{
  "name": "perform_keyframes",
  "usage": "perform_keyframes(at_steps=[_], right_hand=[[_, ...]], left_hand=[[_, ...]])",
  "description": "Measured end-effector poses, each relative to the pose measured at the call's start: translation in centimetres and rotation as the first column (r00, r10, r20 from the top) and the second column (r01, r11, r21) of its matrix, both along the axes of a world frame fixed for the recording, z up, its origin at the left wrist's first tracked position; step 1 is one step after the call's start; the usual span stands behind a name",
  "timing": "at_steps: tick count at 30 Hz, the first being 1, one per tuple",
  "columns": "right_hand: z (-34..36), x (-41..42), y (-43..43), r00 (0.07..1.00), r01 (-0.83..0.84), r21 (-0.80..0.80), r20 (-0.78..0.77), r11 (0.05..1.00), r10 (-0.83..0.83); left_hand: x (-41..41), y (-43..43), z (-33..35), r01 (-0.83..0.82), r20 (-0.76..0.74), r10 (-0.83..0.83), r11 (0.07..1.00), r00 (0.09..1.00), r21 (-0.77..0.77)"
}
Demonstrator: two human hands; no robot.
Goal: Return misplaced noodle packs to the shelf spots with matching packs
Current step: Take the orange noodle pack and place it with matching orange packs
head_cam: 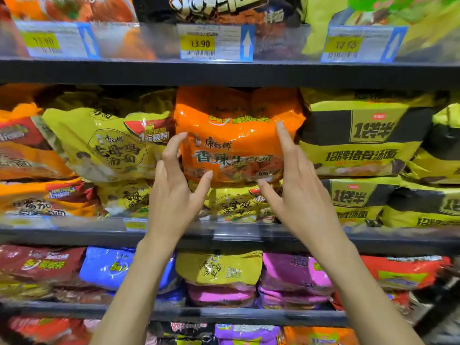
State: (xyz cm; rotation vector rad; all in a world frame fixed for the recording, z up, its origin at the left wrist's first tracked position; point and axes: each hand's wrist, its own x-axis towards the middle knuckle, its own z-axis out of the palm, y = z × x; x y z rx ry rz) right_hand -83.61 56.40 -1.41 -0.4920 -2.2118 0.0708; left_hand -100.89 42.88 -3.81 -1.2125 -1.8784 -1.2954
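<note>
orange noodle pack (236,135) sits on yellow packs (234,205) mid-shelf, long axis left-right, straight ahead between left hand (174,188) and right hand (296,192), both spread wide at its ends, neither closed on it

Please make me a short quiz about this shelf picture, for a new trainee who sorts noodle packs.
1. True or false: the orange pack between the left hand and the right hand lies on a yellow pack.
2. The middle price tag on the shelf above reads: A) 13.90 B) 9.50 C) 21.00
3. Fill in: one shelf lower, the lone yellow pack lies on ___ packs.
Key: 1 true; 2 A; 3 pink packs.
</note>
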Motion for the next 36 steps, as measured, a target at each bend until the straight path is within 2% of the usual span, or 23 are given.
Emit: perform_keyframes(at_steps=[5, 10, 14, 17, 24, 28, 31, 34, 36], right_hand=[[0.0, -1.7, 0.9, 0.996, -0.028, -0.035, -0.091, 0.999, 0.025], [-0.6, -3.2, 1.7, 0.989, -0.089, -0.120, -0.125, 0.989, 0.074], [-1.4, -3.4, 2.3, 0.967, -0.193, -0.151, -0.199, 0.970, 0.161], [-1.7, -3.1, 2.3, 0.947, -0.248, -0.134, -0.241, 0.959, 0.211], [-2.4, -1.2, 0.8, 0.966, -0.130, 0.043, -0.218, 0.991, 0.136], [-2.8, -0.4, 0.5, 0.967, -0.139, -0.017, -0.216, 0.990, 0.132], [-2.2, -0.4, 0.7, 0.985, -0.102, -0.043, -0.145, 0.994, 0.095], [-2.1, -0.9, 1.1, 0.986, -0.138, -0.131, -0.113, 0.982, 0.124], [-2.1, -1.2, 0.9, 0.988, -0.117, -0.120, -0.111, 0.986, 0.104]], left_hand=[[0.1, 0.6, 0.2, -0.063, -0.060, 0.060, 0.997, 0.996, -0.036], [-0.5, 0.6, 1.2, -0.188, -0.196, 0.152, 0.966, 0.969, -0.180], [-0.9, 0.5, 1.0, -0.096, -0.165, 0.059, 0.969, 0.985, -0.227], [-1.3, 0.5, 0.6, 0.012, -0.100, -0.029, 0.987, 0.995, -0.162], [-1.3, -0.8, -0.4, 0.152, -0.016, -0.153, 0.988, 0.988, -0.035], [-0.4, -1.9, -0.5, 0.149, -0.033, -0.149, 0.989, 0.988, -0.013], [-0.1, -1.8, -0.5, 0.135, -0.018, -0.135, 0.991, 0.991, -0.003], [0.3, -1.4, -0.9, 0.179, -0.009, -0.179, 0.984, 0.984, -0.004], [0.6, -1.3, -1.1, 0.210, -0.003, -0.210, 0.978, 0.978, -0.017]])
